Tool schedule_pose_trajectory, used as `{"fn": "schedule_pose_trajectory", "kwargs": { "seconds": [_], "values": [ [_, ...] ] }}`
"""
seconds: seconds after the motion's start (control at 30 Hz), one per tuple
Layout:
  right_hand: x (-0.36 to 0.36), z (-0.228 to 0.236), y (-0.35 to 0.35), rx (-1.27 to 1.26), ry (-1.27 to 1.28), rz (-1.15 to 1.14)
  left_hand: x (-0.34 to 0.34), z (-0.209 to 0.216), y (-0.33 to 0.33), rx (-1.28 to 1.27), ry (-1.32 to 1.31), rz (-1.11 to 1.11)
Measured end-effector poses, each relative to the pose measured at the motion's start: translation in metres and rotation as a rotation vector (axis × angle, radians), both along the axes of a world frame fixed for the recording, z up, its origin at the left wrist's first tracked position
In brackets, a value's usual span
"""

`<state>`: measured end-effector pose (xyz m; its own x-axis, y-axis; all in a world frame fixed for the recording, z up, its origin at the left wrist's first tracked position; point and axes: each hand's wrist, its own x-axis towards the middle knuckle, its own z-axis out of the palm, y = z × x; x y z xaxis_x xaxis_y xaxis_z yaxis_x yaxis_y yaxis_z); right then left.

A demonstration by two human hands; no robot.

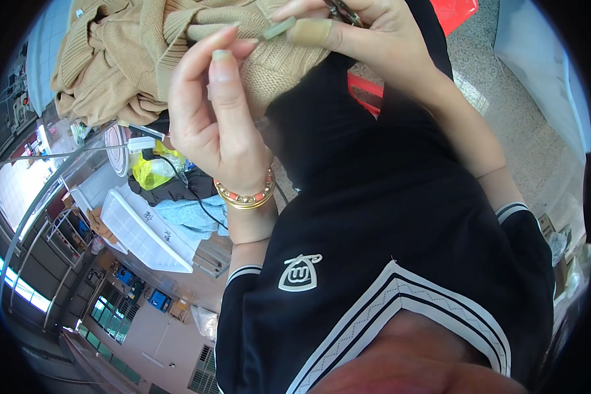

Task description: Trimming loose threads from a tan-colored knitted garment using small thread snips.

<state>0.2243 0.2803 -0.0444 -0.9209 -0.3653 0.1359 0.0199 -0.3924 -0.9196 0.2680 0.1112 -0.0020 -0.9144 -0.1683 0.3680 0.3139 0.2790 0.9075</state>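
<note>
A beige knitted garment (128, 52) with ribbed edges lies bunched across the top of the view, partly over my lap. My left hand (210, 111), with bracelets at the wrist, is raised in front of the knit. Its fingers are curled towards the thumb, and anything between them is too small to make out. Beside it, at the top, my right hand (381, 43) is closed round a dark metal tool (343, 12), which the frame's edge cuts off. Tape wraps the right thumb, whose long nail points towards the left fingertips over the knit.
To the left are a white plastic tray (148, 230), a light blue cloth (190, 213), a yellow plastic bag (154, 172) and a dark cable (190, 190). Red plastic (454, 13) shows at the upper right, near a translucent sheet (538, 39) above the speckled floor.
</note>
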Motion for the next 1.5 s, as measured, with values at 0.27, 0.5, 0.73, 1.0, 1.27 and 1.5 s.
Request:
{"fn": "schedule_pose_trajectory", "kwargs": {
  "seconds": [0.27,0.5,0.73,1.0,1.27,1.5],
  "values": [
    [-0.002,-0.011,-0.015,0.015,0.474,-0.269,-0.003,0.002,-0.014,-0.338,0.065,-0.022],
    [0.007,0.004,-0.008,0.394,0.206,-0.285,0.002,-0.002,-0.013,-0.241,0.099,0.074],
    [0.000,-0.013,-0.022,0.058,0.495,-0.381,0.003,0.003,-0.010,-0.384,0.085,0.041],
    [0.012,-0.001,-0.015,0.012,-0.068,-0.171,0.002,0.003,-0.009,-0.408,0.066,0.076],
    [-0.001,-0.018,-0.022,0.180,0.617,-0.460,0.004,-0.002,-0.004,-0.250,0.075,0.092],
    [-0.001,-0.020,-0.022,0.201,0.379,-0.368,0.003,0.002,-0.003,-0.310,0.011,0.085]
  ]
}}
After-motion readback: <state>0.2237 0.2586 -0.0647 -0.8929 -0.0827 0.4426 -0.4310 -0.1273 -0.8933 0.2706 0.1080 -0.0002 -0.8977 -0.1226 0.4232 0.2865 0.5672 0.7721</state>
